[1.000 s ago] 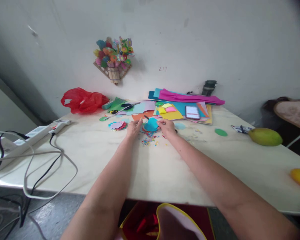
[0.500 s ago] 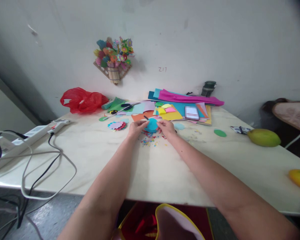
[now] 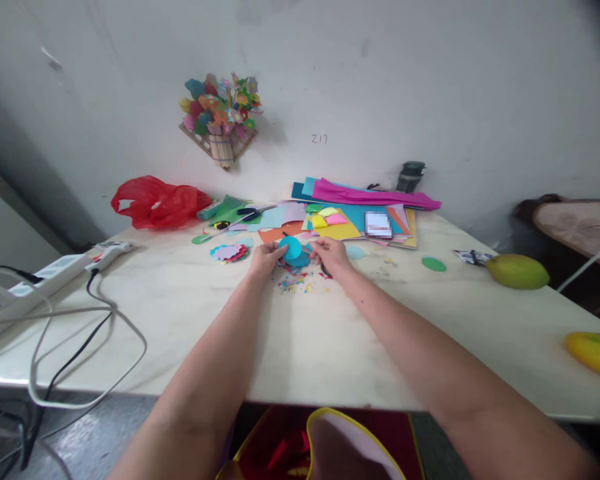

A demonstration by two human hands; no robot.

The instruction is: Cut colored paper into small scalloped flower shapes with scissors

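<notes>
My left hand (image 3: 266, 260) pinches a round piece of bright blue paper (image 3: 292, 247) by its left edge. Across from it, my right hand (image 3: 331, 256) is closed, thumb against fingers, beside more blue paper; what is between the fingertips is too small to make out. Beneath both hands lie tiny coloured paper scraps (image 3: 294, 285). A small stack of scalloped paper flowers (image 3: 230, 253), lilac on top, rests left of my left hand. A small dark object (image 3: 325, 270) shows partly under my right hand.
Behind the hands are coloured paper sheets (image 3: 347, 230), scissors (image 3: 250, 213), a phone (image 3: 379, 225) and a red plastic bag (image 3: 160, 203). A green paper oval (image 3: 434, 264) and a greenish fruit (image 3: 518, 271) lie right. A power strip (image 3: 55, 273) with loose cables lies left.
The blue paper circle has shifted left with my left hand, and my right hand's fingertips have come away from its right edge. More blue paper now shows below it. The view has turned slightly right.
</notes>
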